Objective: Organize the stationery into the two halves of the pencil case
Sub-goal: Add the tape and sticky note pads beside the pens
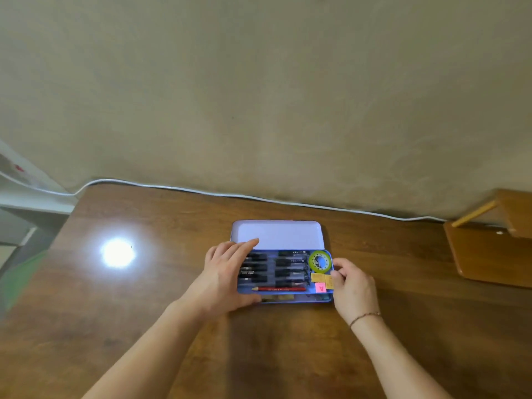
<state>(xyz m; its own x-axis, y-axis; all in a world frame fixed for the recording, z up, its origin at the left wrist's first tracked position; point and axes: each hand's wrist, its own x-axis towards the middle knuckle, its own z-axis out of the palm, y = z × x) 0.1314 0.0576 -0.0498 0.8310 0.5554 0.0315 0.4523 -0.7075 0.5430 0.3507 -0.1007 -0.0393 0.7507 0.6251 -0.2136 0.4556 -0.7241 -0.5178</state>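
A blue tin pencil case (290,300) lies open on the brown table, its pale lid (277,234) folded back and bare inside. An inner tray holds several black pens (288,267) in rows, a red pencil (279,289) along the front, a green tape roll (319,260), yellow erasers (318,277) and a pink eraser (320,287) at the right. My left hand (227,276) grips the tray's left end, fingers over the pens. At the tray's right end my right hand (351,286) holds the edge beside the erasers. Under the tray, more items show dimly.
A white cable (259,198) runs along the wall at the table's back edge. A wooden chair (489,249) stands at the right. A bright light reflection (118,252) sits on the table to the left.
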